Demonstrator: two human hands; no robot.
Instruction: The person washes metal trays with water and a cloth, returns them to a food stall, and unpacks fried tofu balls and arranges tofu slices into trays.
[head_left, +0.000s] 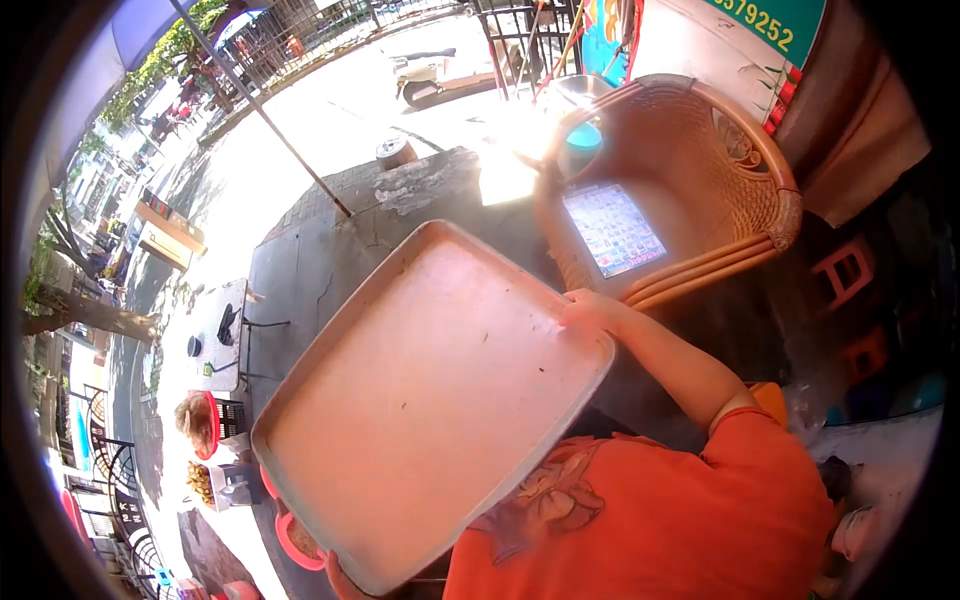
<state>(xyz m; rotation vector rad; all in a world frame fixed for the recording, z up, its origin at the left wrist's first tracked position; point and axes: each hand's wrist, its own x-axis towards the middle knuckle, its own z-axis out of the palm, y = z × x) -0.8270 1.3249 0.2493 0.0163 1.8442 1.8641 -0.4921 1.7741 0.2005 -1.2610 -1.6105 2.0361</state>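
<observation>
A large pale rectangular tray (pixel 430 400) with a raised rim fills the middle of the view, tilted in front of my orange shirt. A few small dark specks lie on its inner surface, which bears nothing else. My right hand (pixel 592 312) grips the rim near the right corner, its thumb side showing over the edge. At the lower left edge, only part of my left hand (pixel 342 578) shows, holding the rim; most of its fingers are hidden by the tray.
A wicker armchair (pixel 690 170) stands beyond my right hand, with a printed sheet (pixel 614 230) on its seat. To the left are a small table (pixel 218 335), a red basket (pixel 207 425) and a pink basin (pixel 297 542). A slanted pole (pixel 270 115) rises ahead.
</observation>
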